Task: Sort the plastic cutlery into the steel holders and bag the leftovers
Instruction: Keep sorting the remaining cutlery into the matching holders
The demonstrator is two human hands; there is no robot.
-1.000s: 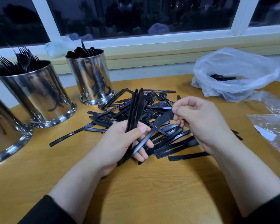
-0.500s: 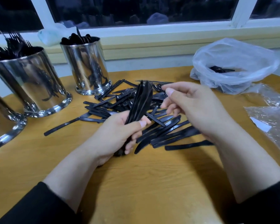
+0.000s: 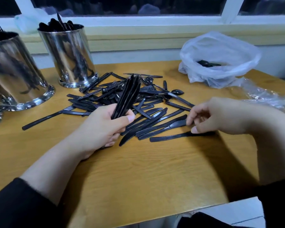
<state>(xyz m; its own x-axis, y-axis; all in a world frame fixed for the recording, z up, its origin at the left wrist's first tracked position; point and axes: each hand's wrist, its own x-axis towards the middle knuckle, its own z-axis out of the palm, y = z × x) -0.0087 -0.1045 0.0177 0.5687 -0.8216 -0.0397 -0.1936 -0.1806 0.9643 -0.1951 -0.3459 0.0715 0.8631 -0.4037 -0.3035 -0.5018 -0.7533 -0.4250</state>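
Right now the left hand is clamped round a bundle of black plastic knives, blades up, tips fanning toward 12 o'clock, prob. so more can be slotted in w/o regripping. Right hand sits at 3 o'clock of the loose cutlery pile, fingers curled down, thumb and fingertips touching a knife lying on the wooden table; whether it's pinched yet, can't tell.

Hands are apart, pile btwn them.

Steel holders stand at 10–11 o'clock: one w/ spoons, one w/ forks, kept near the pile for short drops. White plastic bag at 1–2 o'clock is open-mouthed w/ a few pieces inside, ready for leftovers.

Judgement: knife-gathering step, lots left unsorted.
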